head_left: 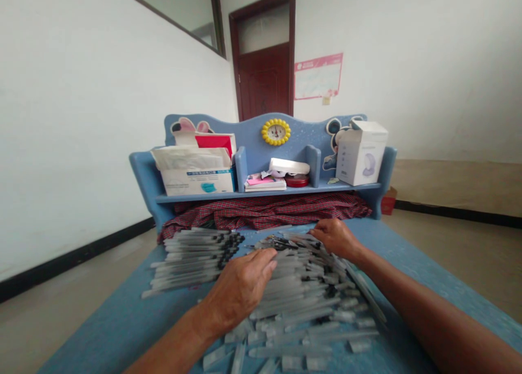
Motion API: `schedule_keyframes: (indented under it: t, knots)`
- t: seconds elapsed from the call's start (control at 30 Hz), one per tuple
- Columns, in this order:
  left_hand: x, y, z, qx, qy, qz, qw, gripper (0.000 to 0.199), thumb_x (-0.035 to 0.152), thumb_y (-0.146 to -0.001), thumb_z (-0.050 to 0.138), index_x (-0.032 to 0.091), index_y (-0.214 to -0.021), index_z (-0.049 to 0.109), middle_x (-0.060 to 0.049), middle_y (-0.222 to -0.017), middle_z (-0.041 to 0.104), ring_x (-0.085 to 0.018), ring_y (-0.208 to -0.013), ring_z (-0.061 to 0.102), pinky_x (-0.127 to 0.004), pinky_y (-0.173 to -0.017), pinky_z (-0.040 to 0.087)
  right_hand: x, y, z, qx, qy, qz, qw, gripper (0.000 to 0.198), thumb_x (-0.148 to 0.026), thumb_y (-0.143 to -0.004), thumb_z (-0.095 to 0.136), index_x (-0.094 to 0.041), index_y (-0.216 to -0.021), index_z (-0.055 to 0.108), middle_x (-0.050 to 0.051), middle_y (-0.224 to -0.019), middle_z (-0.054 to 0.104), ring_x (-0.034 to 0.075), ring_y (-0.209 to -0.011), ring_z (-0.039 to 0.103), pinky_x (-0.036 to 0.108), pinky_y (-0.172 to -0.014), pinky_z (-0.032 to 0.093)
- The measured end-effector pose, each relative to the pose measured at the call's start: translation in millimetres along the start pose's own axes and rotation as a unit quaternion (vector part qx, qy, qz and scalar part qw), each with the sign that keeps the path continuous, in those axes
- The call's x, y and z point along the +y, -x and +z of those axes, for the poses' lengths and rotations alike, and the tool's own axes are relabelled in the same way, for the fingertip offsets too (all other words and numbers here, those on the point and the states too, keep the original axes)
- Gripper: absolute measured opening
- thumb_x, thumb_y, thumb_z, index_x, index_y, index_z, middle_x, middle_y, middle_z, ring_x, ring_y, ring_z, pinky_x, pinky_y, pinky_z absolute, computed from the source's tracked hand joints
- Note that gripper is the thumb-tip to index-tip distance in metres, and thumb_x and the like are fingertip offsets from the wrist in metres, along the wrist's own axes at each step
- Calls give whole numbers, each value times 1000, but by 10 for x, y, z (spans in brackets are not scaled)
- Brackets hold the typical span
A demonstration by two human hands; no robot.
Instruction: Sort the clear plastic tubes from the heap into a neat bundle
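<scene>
Clear pen barrels, caps and black pen parts lie in a loose pile point(302, 287) on the blue desk. My left hand point(247, 279) is over the left side of this pile, its fingers closed together; what they hold, if anything, is hidden. At the back right of the pile, my right hand point(337, 238) pinches the end of a translucent pen point(299, 236). Left of my left hand, a neater stack of capped pens point(185, 260) lies with black ends pointing right. Several short clear caps point(359, 345) are scattered at the near side of the pile.
The blue desk point(110, 319) has a raised shelf point(261, 193) behind the pens. It carries a mask box point(199, 182), papers, a red round tin point(297, 181) and a white carton point(361, 154). Checked cloth point(261, 211) is bunched beneath it. A yellow flower clock point(276, 132) sits on the backboard.
</scene>
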State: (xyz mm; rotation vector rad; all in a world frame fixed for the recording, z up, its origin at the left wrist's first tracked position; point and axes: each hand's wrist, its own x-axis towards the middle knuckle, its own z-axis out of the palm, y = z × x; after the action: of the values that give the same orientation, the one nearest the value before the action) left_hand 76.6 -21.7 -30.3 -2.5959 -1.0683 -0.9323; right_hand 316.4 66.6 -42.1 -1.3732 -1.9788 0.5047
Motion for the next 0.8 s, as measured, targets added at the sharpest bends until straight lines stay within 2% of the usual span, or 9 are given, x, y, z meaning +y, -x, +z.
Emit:
schedule_keyframes:
  t: [0.1,0.2,0.3,0.5,0.63,0.7,0.8]
  knots:
    - [61,-32,-56,-14,55,-56,997,22,23,-91,37,17,-96,58,-3,-75,66,-14,-69,63,-22,-62,47,-207,119,14,-18,-71,-41,996,28,-35,-82,49,-14,-66,60,-4,-43,47,9,-42,43,21,-43,30]
    - [120,-61,-116,-39,127,-114,984,22,25,-91,38,18,-89,58,2,-62,60,-11,-55,57,-19,-53,43,-434,278,43,-69,-176,-96,977,29,-39,-82,51,-14,-68,58,-5,-47,45,8,-43,41,19,-42,28]
    - [152,-75,-153,-43,179,-151,971,21,26,-90,39,18,-90,58,4,-60,59,-9,-48,52,-19,-50,40,-589,402,63,-103,-219,-124,962,29,-41,-82,53,-14,-71,58,-4,-52,45,7,-46,40,18,-42,28]
    - [187,-84,-158,-48,148,-121,980,20,24,-88,42,17,-88,61,2,-65,62,-11,-60,57,-20,-56,41,-649,468,81,-98,-233,-106,962,39,-45,-87,46,-17,-59,46,-5,-43,42,5,-38,35,17,-37,26]
    - [152,-96,-190,-59,119,-93,987,20,25,-88,44,18,-90,62,-1,-71,65,-14,-69,61,-21,-61,43,-583,416,53,-133,-273,-89,949,38,-46,-84,50,-17,-59,49,-4,-42,49,6,-35,39,17,-36,29]
    - [88,-106,-230,-59,109,-87,989,20,25,-87,45,18,-92,63,-2,-77,67,-14,-72,62,-21,-64,43,-522,350,13,-104,-310,-73,942,38,-47,-82,52,-17,-59,49,-4,-40,51,6,-32,40,18,-35,28]
    - [-65,-118,-300,-47,97,-125,986,19,26,-85,47,19,-88,64,-1,-75,67,-15,-70,62,-22,-62,42,-394,216,-59,-6,-362,-22,932,36,-49,-79,54,-18,-62,49,-4,-36,51,6,-27,37,18,-31,23]
